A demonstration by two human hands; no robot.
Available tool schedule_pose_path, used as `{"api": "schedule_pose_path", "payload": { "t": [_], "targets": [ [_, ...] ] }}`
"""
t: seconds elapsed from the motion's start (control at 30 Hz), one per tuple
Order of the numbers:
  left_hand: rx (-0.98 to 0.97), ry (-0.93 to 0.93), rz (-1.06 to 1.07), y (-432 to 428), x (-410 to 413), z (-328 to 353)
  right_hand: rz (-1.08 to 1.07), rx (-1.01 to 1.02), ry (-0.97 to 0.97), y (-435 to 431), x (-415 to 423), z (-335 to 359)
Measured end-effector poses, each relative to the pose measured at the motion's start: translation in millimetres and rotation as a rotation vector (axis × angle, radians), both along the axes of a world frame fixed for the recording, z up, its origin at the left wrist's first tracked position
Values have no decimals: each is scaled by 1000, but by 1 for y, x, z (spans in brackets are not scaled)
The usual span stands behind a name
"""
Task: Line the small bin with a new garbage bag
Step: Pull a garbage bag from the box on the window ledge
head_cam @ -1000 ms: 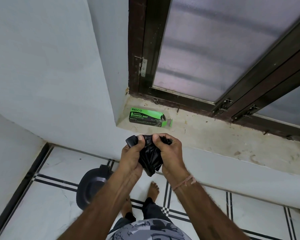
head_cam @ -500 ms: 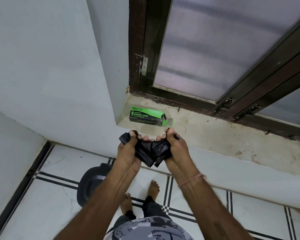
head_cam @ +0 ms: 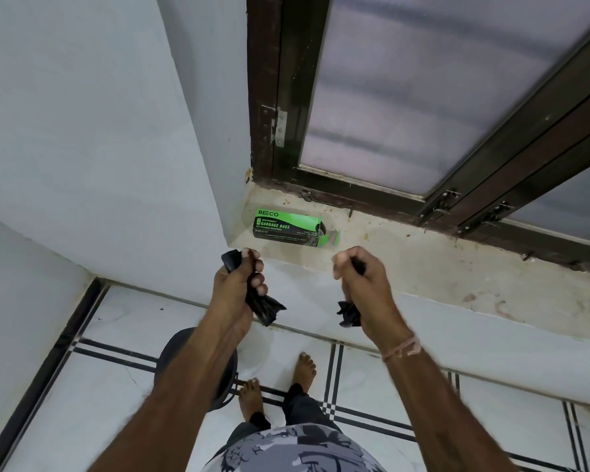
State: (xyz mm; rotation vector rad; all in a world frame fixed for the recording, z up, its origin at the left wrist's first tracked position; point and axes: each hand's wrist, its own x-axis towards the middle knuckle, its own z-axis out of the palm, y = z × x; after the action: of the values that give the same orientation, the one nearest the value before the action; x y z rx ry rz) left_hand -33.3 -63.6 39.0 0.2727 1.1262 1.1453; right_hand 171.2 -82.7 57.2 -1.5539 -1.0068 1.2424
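The left hand [head_cam: 238, 285] is curled into a fist around a bunch of black garbage bag [head_cam: 261, 306]. One crumpled end sticks up above the thumb and forefinger, and a longer folded end hangs out below the little finger, fanning slightly to the right. The fingers [head_cam: 258, 277] are pressed together and wrap the plastic from the right side, with the thumb over the top.

The right hand [head_cam: 367, 286] is also clenched, well apart from the left, with open air between the two fists. A second piece of black plastic [head_cam: 348, 313] shows as a ragged tuft below its little finger and as a dark sliver between thumb and forefinger; most of it is hidden inside the palm. No plastic is visible spanning the gap.

Beyond the knuckles, on the stone sill [head_cam: 423, 267], lies a green box of garbage bags [head_cam: 286, 228] with its flap open. Below the left forearm, on the tiled floor [head_cam: 99, 386], stands the small dark bin [head_cam: 171, 356], partly hidden by the arm, beside the person's bare feet [head_cam: 251, 395].
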Motion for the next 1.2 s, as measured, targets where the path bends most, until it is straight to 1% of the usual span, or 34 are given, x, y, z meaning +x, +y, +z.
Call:
{"api": "schedule_pose_path", "payload": {
  "t": [0.13, 0.17, 0.23, 0.3, 0.37, 0.43, 0.47, 0.57, 0.63, 0.73, 0.8, 0.83, 0.9, 0.97, 1.0, 1.03, 1.1, 1.13, 1.2],
  "targets": [
    [-16, -271, -25, 3, 11, 9, 344, -139, -20, -12, -27, -6],
    [-20, -319, -14, 4, 15, 11, 364, -145, -42, -14, -33, -9],
    [-22, -336, -2, 5, 19, 11, 283, -91, -12, -14, -39, -9],
    [17, -295, -30, 6, 19, 9, 196, -47, 52, -13, -35, -8],
    [97, -241, -110, 7, 16, 5, 151, -73, 134, -11, -27, -7],
    [169, -120, -209, 7, 13, 1, 95, -134, 268, -8, -20, -8],
    [183, -52, -227, 7, 13, 0, 74, -156, 300, -7, -17, -8],
    [161, 95, -153, 8, 19, -2, 82, -159, 283, -5, -11, -9],
    [163, 161, -118, 11, 26, -3, 68, -147, 283, -2, -7, -11],
    [175, 252, -123, 20, 36, -3, 47, -139, 307, 3, 1, -13],
    [190, 381, -139, 27, 45, -3, 17, -116, 316, 7, 11, -15],
    [223, 507, -142, 30, 47, -4, -10, -99, 307, 10, 17, -16],
    [365, 879, -175, 40, 46, -12, -71, -71, 253, 15, 31, -17],
    [549, 1294, -304, 59, 44, -21, -120, -62, 196, 23, 50, -21],
    [612, 1453, -386, 69, 41, -26, -139, -54, 173, 26, 57, -22],
    [633, 1563, -475, 78, 39, -30, -155, -46, 160, 28, 63, -23],
    [586, 1669, -646, 93, 40, -38, -194, -45, 153, 35, 74, -26],
    [558, 1680, -713, 97, 39, -41, -211, -52, 155, 38, 77, -28],
    [549, 1652, -750, 102, 39, -45, -231, -67, 166, 45, 81, -30]
  ]
}}
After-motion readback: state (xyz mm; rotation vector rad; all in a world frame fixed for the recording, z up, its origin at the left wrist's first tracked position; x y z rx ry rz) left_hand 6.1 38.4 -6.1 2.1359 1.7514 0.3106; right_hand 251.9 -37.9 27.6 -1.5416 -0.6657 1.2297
